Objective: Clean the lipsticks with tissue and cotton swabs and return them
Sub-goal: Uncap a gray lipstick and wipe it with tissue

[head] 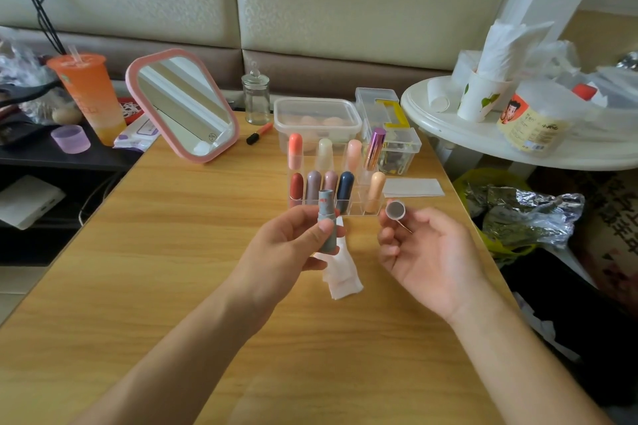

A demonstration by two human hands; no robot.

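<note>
My left hand (290, 248) holds a grey-blue lipstick tube (326, 220) upright with its cap off; red smears show on its side. A folded white tissue (340, 272) hangs under that hand, against the tube's base. My right hand (421, 252) pinches the lipstick's cap (395, 209), open end facing me, together with a thin cotton swab stick (405, 227). Just behind both hands stands a clear acrylic organizer (355, 210) with several capsule-shaped lipsticks (313, 187) and a purple metallic one (374, 148).
On the wooden table (172, 252) stand a pink mirror (183, 103), a glass jar (256, 98), a plastic box of sponges (316, 117), a clear case (390, 127) and flat tissue (414, 188). An orange drink (89, 96) stands left; a white side table (483, 134) with cups stands right.
</note>
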